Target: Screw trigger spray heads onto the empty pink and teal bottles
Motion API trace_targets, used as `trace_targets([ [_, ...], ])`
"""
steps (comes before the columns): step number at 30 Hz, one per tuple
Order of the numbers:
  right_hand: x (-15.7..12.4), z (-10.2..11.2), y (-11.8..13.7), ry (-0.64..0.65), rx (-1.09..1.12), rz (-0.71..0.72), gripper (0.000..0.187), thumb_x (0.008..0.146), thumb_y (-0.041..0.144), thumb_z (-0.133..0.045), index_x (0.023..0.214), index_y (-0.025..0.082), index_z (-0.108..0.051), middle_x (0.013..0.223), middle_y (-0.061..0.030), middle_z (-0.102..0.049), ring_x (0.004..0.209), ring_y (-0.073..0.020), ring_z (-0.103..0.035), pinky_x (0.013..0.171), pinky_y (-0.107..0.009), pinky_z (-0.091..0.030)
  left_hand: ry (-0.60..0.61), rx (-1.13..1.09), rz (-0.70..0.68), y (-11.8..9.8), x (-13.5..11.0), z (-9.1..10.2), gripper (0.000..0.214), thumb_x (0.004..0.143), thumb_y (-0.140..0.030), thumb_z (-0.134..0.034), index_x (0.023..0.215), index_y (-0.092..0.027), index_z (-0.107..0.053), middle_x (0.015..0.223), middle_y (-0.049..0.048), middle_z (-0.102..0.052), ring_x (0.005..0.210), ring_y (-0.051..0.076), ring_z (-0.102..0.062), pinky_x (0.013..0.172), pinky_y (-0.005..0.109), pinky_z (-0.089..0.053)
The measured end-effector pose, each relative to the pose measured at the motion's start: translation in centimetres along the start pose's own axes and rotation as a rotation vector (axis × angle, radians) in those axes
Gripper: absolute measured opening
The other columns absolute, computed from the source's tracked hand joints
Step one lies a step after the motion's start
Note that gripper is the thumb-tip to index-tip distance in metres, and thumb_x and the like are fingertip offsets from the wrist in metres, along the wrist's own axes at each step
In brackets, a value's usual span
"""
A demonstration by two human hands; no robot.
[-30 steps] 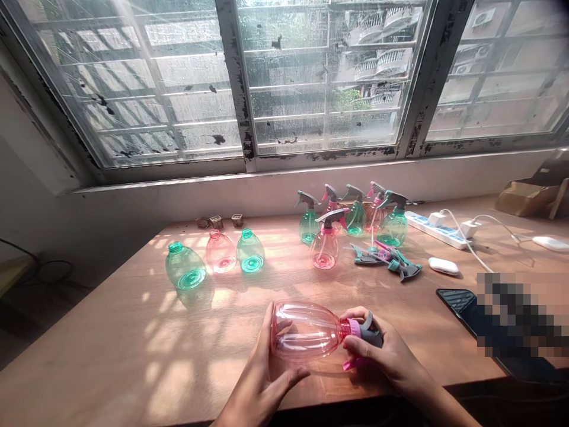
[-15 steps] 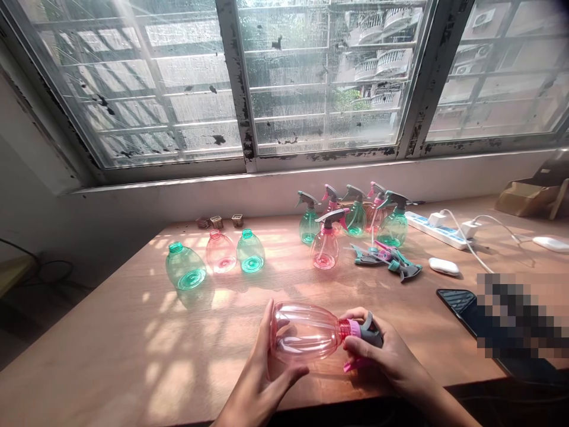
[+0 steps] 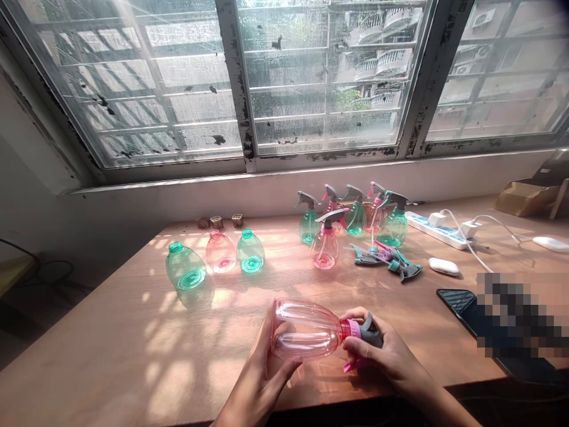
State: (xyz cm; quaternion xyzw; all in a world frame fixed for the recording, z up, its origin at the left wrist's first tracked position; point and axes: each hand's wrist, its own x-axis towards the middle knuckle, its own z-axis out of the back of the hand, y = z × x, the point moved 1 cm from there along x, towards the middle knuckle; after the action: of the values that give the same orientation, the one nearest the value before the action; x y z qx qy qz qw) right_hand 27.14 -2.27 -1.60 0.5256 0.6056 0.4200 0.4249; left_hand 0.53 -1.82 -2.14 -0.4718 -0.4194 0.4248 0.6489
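A clear pink spray bottle (image 3: 306, 329) lies sideways between my hands, above the table's front part. My left hand (image 3: 262, 362) is wrapped round its base end, thumb underneath and fingers behind. At the neck, my right hand (image 3: 377, 344) grips the grey and pink spray head (image 3: 367, 335), thumb and fingers about its pink collar. The head sits against the bottle's threaded neck; some red thread shows beside the collar. Beyond my hands, loose spray heads (image 3: 391, 260) lie in a small pile near an upright pink spray bottle (image 3: 325, 249).
Two green bottles (image 3: 251, 252) and a pink one (image 3: 220, 252) stand headless at the left. Several headed spray bottles (image 3: 393, 228) stand by the wall. A power strip (image 3: 438, 230), white case (image 3: 443, 266) and dark phone (image 3: 462, 311) occupy the right side.
My left thumb and fingers have closed in on the bottle. Its base end has tipped up slightly. My right hand stays at the neck.
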Motion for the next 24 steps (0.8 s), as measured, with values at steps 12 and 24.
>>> trace_targets([
  [12, 0.0, 0.1, -0.1, 0.004, 0.001, 0.003, 0.055, 0.072, 0.05, -0.101, 0.106, 0.02, -0.071, 0.075, 0.0032, -0.074, 0.06, -0.0172, -0.072, 0.063, -0.035, -0.069, 0.037, -0.018, 0.027, 0.3, 0.1, 0.5, 0.093, 0.099, -0.059, -0.071, 0.175, -0.039, -0.022, 0.181, 0.0074, -0.034, 0.16, 0.036, -0.044, 0.135, 0.05, -0.029],
  [24, 0.0, 0.1, -0.1, 0.02, -0.004, 0.016, 0.052, 0.074, 0.048, -0.101, 0.105, 0.02, -0.07, 0.078, 0.0027, -0.076, 0.061, -0.0178, -0.075, 0.064, -0.033, -0.069, 0.072, -0.018, 0.031, 2.0, -0.1, 1.0, 0.1, 0.098, -0.059, -0.072, 0.176, -0.037, -0.013, 0.174, 0.011, -0.046, 0.157, 0.039, -0.048, 0.133, 0.056, -0.032],
])
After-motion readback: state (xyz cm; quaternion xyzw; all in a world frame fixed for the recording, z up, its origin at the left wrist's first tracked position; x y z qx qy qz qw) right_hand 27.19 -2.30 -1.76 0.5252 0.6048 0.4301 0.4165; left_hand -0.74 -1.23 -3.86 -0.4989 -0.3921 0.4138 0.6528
